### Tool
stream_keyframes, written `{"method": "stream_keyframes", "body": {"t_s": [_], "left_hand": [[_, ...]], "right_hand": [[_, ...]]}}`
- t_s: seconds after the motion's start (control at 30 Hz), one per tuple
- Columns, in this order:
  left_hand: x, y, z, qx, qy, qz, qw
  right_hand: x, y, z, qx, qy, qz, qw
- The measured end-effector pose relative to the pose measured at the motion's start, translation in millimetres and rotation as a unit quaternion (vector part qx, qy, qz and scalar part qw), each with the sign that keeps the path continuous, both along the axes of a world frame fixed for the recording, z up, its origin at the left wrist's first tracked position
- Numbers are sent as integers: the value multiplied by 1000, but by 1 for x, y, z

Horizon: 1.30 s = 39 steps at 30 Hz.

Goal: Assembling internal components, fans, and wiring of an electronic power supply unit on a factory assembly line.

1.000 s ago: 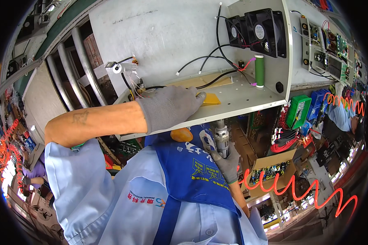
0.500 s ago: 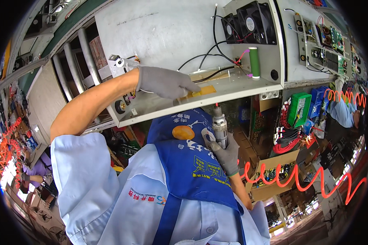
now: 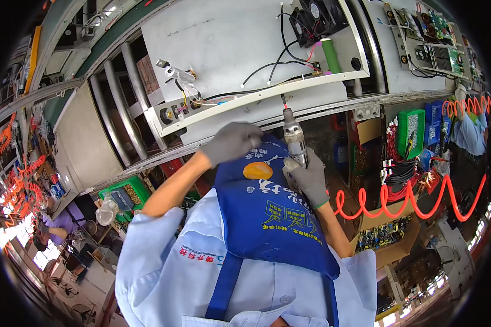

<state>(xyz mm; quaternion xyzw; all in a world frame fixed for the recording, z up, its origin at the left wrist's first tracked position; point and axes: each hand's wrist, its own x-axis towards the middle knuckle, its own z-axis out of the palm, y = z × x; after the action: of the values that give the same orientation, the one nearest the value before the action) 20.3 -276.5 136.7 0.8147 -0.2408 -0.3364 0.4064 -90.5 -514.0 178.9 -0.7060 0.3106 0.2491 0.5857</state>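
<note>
My right hand (image 3: 309, 177), in a grey glove, grips a grey powered screwdriver (image 3: 294, 132) held upright, its bit tip touching the front edge of a white metal chassis (image 3: 229, 43). My left hand (image 3: 233, 140), also gloved, is drawn back near my blue apron (image 3: 267, 218), just below the chassis edge, with its fingers curled and nothing visible in it. Inside the chassis lie black cables (image 3: 273, 65), a black fan (image 3: 316, 16) and a green cylinder (image 3: 330, 54).
A red coiled hose (image 3: 409, 199) hangs at the right. Green and blue parts bins (image 3: 414, 131) and wire bundles sit right of me. A second chassis with circuit boards (image 3: 436, 43) is at the upper right. Other workers are at the far left and right edges.
My left hand has pulled back out of the chassis to my chest. The right hand has raised the screwdriver up to the chassis front edge.
</note>
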Motion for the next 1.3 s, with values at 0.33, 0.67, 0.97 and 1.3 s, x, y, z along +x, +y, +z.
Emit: {"method": "stream_keyframes", "body": {"t_s": [0.33, 0.67, 0.97, 1.3], "left_hand": [[-12, -15, -206, 226, -275, 57, 933], [-15, -20, -99, 33, -171, 102, 979], [122, -4, 123, -119, 151, 120, 974], [155, -42, 6, -104, 138, -83, 981]], "right_hand": [[2, -5, -2, -5, -2, 10, 1000], [-1, -3, -3, -24, -37, 5, 999], [21, 8, 28, -37, 26, -6, 999], [15, 13, 30, -26, 48, -56, 997]]}}
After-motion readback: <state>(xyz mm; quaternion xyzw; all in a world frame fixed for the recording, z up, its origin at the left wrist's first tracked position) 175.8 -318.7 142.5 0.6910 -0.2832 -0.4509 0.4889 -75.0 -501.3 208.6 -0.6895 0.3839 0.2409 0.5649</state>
